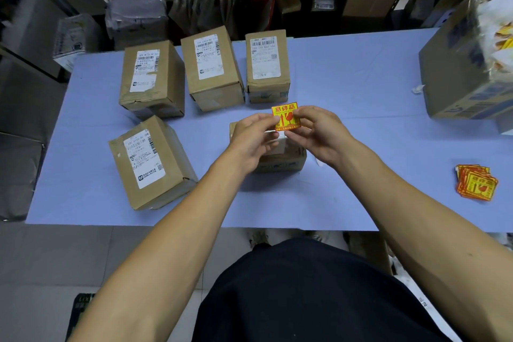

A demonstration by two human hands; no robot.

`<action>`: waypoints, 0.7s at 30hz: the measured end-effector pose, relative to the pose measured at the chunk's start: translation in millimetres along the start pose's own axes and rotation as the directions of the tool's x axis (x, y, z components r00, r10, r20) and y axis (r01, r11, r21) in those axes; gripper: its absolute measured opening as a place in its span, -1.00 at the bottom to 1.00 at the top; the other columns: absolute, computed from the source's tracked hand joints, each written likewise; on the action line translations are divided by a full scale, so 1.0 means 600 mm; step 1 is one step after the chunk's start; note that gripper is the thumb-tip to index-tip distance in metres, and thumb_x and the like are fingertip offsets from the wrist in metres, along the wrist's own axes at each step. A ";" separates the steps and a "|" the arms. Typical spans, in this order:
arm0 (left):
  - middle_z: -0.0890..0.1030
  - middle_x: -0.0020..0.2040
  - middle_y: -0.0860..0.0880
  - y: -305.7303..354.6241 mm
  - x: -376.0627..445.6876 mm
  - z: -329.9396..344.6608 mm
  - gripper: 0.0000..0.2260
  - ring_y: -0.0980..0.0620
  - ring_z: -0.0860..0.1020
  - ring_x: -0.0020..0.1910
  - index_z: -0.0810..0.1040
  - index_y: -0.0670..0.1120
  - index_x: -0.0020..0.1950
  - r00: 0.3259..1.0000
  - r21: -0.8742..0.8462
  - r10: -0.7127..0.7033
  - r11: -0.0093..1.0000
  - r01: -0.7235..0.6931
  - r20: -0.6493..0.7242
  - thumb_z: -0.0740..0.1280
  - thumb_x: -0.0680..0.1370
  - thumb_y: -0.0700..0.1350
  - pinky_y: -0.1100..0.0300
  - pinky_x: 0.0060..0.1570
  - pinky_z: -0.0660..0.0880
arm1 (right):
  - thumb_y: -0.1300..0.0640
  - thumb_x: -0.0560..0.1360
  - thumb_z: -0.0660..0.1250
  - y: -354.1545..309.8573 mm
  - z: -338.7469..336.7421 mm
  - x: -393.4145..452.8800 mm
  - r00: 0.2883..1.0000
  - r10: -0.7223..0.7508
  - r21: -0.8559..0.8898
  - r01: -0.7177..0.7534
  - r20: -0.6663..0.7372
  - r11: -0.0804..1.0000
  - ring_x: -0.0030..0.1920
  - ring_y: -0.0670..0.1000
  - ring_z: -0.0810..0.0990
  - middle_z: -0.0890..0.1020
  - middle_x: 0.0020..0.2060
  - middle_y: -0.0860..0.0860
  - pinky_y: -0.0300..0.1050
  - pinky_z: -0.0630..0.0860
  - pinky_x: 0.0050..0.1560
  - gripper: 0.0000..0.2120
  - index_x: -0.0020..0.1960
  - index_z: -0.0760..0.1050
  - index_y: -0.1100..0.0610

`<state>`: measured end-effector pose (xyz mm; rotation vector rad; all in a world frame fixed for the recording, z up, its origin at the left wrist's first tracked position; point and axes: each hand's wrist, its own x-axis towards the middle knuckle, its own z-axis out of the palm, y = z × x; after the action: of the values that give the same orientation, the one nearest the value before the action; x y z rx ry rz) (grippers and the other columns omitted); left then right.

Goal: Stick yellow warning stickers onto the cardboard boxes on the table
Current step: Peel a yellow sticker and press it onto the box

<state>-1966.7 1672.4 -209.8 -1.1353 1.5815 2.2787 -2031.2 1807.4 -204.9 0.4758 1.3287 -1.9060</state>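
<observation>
A yellow warning sticker [286, 116] with red print is held up above the table's middle. My left hand [251, 141] pinches its left edge and my right hand [316, 133] pinches its right edge. Directly beneath my hands sits a cardboard box [283, 159], mostly hidden by them. Another cardboard box [150, 161] with a white shipping label lies at the front left. Three more labelled boxes stand in a row behind: one at the left [152, 78], one in the middle [212, 69], one at the right [268, 65].
A stack of yellow stickers [476, 182] lies on the blue table [361, 86] at the right. A large printed carton [466, 69] stands at the far right. Parcels and bags crowd the floor behind the table.
</observation>
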 end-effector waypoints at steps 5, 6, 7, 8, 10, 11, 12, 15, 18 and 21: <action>0.61 -0.30 -0.01 0.002 0.006 -0.005 -0.89 0.08 0.53 -0.43 0.57 -0.06 -0.17 0.998 0.185 0.061 0.981 -0.054 -0.033 0.38 0.56 -0.16 0.27 -0.39 0.47 | 0.30 0.50 0.35 0.006 -0.013 0.007 0.979 -0.187 -0.462 0.128 -0.083 0.878 -0.16 0.08 0.64 0.62 -0.17 0.16 -0.02 0.70 -0.13 -0.88 -0.20 0.53 0.17; 0.62 -0.30 -0.01 0.001 0.008 -0.007 -0.88 0.07 0.53 -0.44 0.57 -0.06 -0.18 0.997 0.249 0.071 0.967 -0.060 -0.035 0.37 0.57 -0.15 0.29 -0.43 0.44 | 0.30 0.49 0.36 0.008 -0.018 0.007 0.970 -0.228 -0.541 0.151 -0.079 0.828 -0.16 0.07 0.61 0.61 -0.18 0.16 0.01 0.67 -0.10 -0.89 -0.21 0.55 0.19; 0.62 -0.30 -0.02 -0.002 0.010 -0.008 -0.86 0.07 0.53 -0.45 0.56 -0.07 -0.20 0.996 0.316 0.082 0.946 -0.066 -0.038 0.36 0.57 -0.14 0.31 -0.46 0.41 | 0.29 0.48 0.36 0.011 -0.023 0.008 0.964 -0.259 -0.609 0.166 -0.068 0.776 -0.18 0.05 0.59 0.61 -0.20 0.14 0.01 0.65 -0.09 -0.91 -0.20 0.56 0.21; 0.62 -0.30 -0.04 -0.006 0.012 -0.009 -0.84 0.07 0.53 -0.46 0.56 -0.07 -0.21 0.995 0.386 0.096 0.920 -0.074 -0.038 0.36 0.57 -0.15 0.32 -0.48 0.40 | 0.27 0.48 0.37 0.014 -0.028 0.008 0.960 -0.276 -0.664 0.172 -0.054 0.727 -0.19 0.03 0.58 0.62 -0.22 0.11 0.00 0.61 -0.11 -0.91 -0.20 0.57 0.21; 0.63 -0.29 -0.05 -0.015 0.016 -0.012 -0.82 0.06 0.56 -0.47 0.56 -0.07 -0.25 0.992 0.529 0.124 0.844 -0.090 -0.029 0.37 0.56 -0.15 0.30 -0.46 0.41 | 0.22 0.49 0.40 0.024 -0.038 0.009 0.962 -0.269 -0.722 0.154 -0.046 0.675 -0.18 0.01 0.57 0.63 -0.23 0.07 0.00 0.56 -0.10 -0.89 -0.22 0.58 0.16; 0.65 -0.28 -0.05 -0.021 0.017 -0.013 -0.81 0.06 0.57 -0.47 0.56 -0.06 -0.26 0.990 0.587 0.136 0.803 -0.097 -0.022 0.37 0.56 -0.14 0.28 -0.44 0.41 | 0.21 0.49 0.40 0.030 -0.043 0.010 0.965 -0.256 -0.733 0.136 -0.054 0.667 -0.16 0.02 0.57 0.64 -0.21 0.07 0.01 0.56 -0.08 -0.88 -0.22 0.59 0.14; 0.67 -0.27 -0.06 -0.027 0.019 -0.013 -0.81 0.05 0.59 -0.47 0.56 -0.06 -0.28 0.989 0.632 0.150 0.768 -0.105 -0.018 0.38 0.55 -0.13 0.27 -0.42 0.42 | 0.20 0.51 0.41 0.035 -0.047 0.010 0.968 -0.242 -0.739 0.116 -0.065 0.663 -0.13 0.03 0.58 0.65 -0.19 0.08 0.01 0.57 -0.06 -0.88 -0.21 0.59 0.14; 0.69 -0.32 -0.05 -0.041 0.021 -0.010 -0.83 0.05 0.63 -0.48 0.60 -0.06 -0.30 0.977 0.745 0.211 0.655 -0.125 -0.022 0.38 0.49 -0.13 0.20 -0.32 0.55 | 0.21 0.54 0.38 0.050 -0.055 0.012 0.978 -0.182 -0.691 0.061 -0.103 0.721 -0.15 0.01 0.61 0.65 -0.17 0.08 -0.11 0.60 -0.23 -0.91 -0.13 0.59 0.20; 0.66 -0.44 -0.04 -0.050 0.022 -0.003 -0.86 0.08 0.63 -0.47 0.61 -0.06 -0.31 0.969 0.797 0.246 0.591 -0.123 -0.033 0.36 0.45 -0.10 0.12 -0.21 0.63 | 0.23 0.56 0.35 0.057 -0.058 0.011 0.978 -0.154 -0.636 0.029 -0.143 0.771 -0.19 -0.06 0.61 0.63 -0.20 0.05 -0.23 0.54 -0.37 -0.92 -0.09 0.57 0.21; 0.62 -0.50 0.00 -0.052 0.024 0.002 -0.85 0.05 0.65 -0.41 0.61 -0.05 -0.32 0.968 0.824 0.248 0.555 -0.116 -0.030 0.34 0.43 -0.09 0.06 -0.20 0.64 | 0.22 0.56 0.35 0.060 -0.061 0.014 0.973 -0.169 -0.642 0.029 -0.158 0.766 -0.22 -0.09 0.60 0.63 -0.22 0.02 -0.23 0.53 -0.39 -0.92 -0.11 0.55 0.20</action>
<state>-1961.4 1682.7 -242.0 -0.8711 2.4992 1.1817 -2013.5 1831.4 -247.6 0.2536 2.0638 -1.3687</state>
